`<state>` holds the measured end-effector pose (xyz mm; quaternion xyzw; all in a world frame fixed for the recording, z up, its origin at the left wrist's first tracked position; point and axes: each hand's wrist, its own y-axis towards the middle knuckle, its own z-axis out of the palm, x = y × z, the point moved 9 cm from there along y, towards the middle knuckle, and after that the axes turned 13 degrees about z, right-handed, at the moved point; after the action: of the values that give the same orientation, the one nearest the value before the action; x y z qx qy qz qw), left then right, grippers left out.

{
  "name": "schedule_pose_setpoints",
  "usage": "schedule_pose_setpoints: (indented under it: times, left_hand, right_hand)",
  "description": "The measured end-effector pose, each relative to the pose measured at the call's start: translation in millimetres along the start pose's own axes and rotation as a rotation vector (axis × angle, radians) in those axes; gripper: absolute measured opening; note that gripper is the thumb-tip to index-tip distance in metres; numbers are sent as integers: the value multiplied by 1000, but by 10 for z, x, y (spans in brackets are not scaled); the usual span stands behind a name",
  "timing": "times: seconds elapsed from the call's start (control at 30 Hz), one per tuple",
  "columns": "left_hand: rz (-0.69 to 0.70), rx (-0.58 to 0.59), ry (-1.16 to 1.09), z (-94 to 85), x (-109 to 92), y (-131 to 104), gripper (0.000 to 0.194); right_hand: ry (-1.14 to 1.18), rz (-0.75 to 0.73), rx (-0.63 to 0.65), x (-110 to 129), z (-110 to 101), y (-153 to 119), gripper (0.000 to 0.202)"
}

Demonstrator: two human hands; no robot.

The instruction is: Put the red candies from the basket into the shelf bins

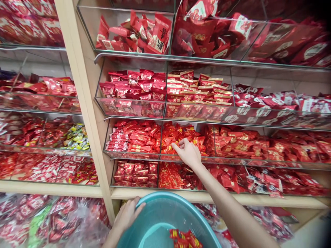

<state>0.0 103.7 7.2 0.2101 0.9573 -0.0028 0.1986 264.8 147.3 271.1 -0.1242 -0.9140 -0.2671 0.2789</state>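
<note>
A teal plastic basket (pixel 152 229) stands at the bottom centre, with several red-and-yellow wrapped candies (pixel 184 239) inside it. My left hand (pixel 128 213) is closed over its left rim. Above and behind the basket, my right hand (pixel 188 153) reaches over the clear front of a shelf bin full of red-and-yellow wrapped candies (pixel 169 134). Its thumb points left and its fingers curl down among the wrappers. Whatever lies under those fingers is hidden.
Clear-fronted bins of red packets, such as gold-edged packets (pixel 196 88), fill the shelves above. A wooden post (pixel 82 103) divides the left shelves from these. Bagged candies (pixel 64 220) lie low at the left. A wooden ledge (pixel 204 196) runs behind the basket.
</note>
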Motion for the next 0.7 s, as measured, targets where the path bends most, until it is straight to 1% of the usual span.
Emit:
schedule_pose_setpoints:
  times: [0.13,0.23,0.33,0.43,0.5,0.6,0.67,0.7]
  left_hand:
    - [6,3,-8,11,-10,20,47]
    - [18,-8,-5,14,-12,23,48]
    - [12,-16,1,2,-8,9,47]
    - [0,-9,2,-19,-12,-7,47]
    - [-6,2,-2,-26,-17,-13,46]
    - [6,7,-2,-31,-32,-11,46]
    - [10,-3,7,-34,-34,-6,45]
    - [9,-4,12,-31,-32,-3,45]
  right_hand:
    - [20,38,47,-25,31,30,28]
    - [48,33,31,-39,4,13,23]
    - [109,32,-8,-83,-42,-13,22]
    - [253,42,-61,-147,-117,-14,27]
    - [417,21,-82,-169,-193,-32,30]
    - [711,-29,-85,-216,-344,-188,31]
    - [788,-44,-90,-306,-418,-418,29]
    - [766,-46,-88,-372,-423,-567,28]
